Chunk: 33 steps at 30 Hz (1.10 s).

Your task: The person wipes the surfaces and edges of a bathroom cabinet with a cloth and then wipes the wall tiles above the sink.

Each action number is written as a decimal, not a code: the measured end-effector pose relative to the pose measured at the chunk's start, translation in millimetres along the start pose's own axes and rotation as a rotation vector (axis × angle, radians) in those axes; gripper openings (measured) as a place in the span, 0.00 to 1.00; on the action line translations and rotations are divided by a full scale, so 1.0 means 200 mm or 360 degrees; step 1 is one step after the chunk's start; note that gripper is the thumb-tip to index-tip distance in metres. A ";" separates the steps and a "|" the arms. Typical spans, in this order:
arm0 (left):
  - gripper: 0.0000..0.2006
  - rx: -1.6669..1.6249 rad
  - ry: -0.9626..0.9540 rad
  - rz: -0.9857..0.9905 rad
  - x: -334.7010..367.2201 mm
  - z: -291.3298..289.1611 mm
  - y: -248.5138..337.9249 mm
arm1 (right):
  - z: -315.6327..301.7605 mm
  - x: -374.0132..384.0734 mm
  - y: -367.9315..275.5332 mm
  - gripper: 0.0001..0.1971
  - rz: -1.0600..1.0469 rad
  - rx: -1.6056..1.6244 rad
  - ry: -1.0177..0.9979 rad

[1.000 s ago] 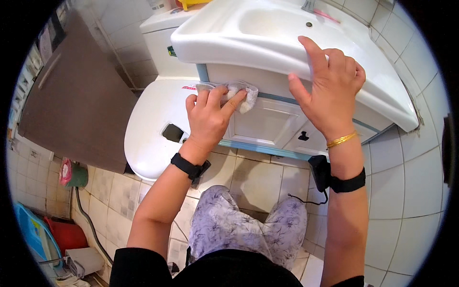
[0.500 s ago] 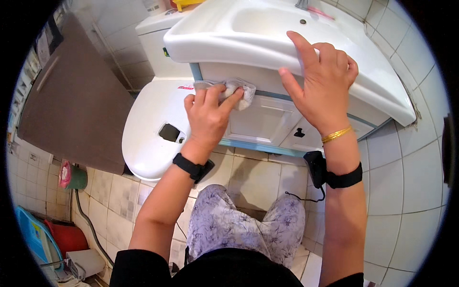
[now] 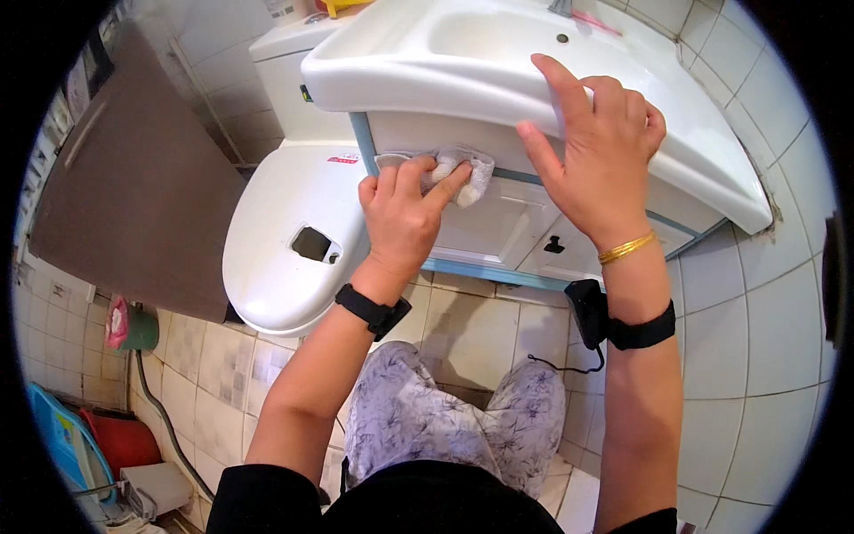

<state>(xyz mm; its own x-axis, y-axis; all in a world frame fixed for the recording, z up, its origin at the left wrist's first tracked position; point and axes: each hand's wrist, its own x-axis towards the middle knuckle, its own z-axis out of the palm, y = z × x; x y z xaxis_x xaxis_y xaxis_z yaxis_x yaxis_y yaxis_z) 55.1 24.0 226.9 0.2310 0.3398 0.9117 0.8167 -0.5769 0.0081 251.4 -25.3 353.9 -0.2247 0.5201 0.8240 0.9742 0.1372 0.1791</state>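
Observation:
A crumpled grey-white cloth (image 3: pixel 476 173) is pressed by my left hand (image 3: pixel 402 209) against the front of the vanity cabinet (image 3: pixel 485 222), just under the sink's edge. The fingers are bent over the cloth and cover part of it. My right hand (image 3: pixel 600 156) rests at the front rim of the white sink (image 3: pixel 418 89), thumb and forefinger apart, with nothing seen in it. The cabinet has white panels, blue trim and a small black knob (image 3: pixel 554 245).
Left of the cabinet stands a white toilet with its lid down (image 3: pixel 276 205). A brown panel (image 3: pixel 133 187) rises farther left. At the lower left are a green bin (image 3: pixel 140 329), a blue basin (image 3: pixel 67 436) and a dark hose (image 3: pixel 165 414). A tiled wall (image 3: pixel 738 356) borders the right.
My left hand has slid a little to the right along the cabinet front, taking the cloth with it. The right hand has stayed at the sink rim.

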 end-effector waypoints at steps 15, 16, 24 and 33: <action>0.21 0.0060 0.0094 -0.0179 -0.11 0.00 -0.19 | -0.02 0.01 -0.03 0.28 -0.0007 -0.0021 -0.0044; 0.22 0.0203 0.0104 -0.0265 -0.12 -0.03 -0.22 | -0.03 0.01 -0.03 0.28 0.0005 -0.0043 -0.0044; 0.21 0.0099 0.0003 -0.0010 -0.02 -0.01 -0.01 | -0.01 0.01 -0.01 0.29 0.0012 -0.0072 -0.0038; 0.26 0.0096 0.0114 -0.0353 -0.09 -0.05 -0.24 | -0.03 0.01 -0.03 0.28 -0.0014 -0.0110 -0.0048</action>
<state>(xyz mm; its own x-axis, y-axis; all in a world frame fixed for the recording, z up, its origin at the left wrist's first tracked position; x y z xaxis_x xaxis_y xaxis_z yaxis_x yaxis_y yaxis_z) 6.0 38.1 213.4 0.0063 0.3987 0.9171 0.8739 -0.4480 0.1888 244.5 -29.3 358.0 -0.2328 0.5443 0.8059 0.9710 0.0836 0.2240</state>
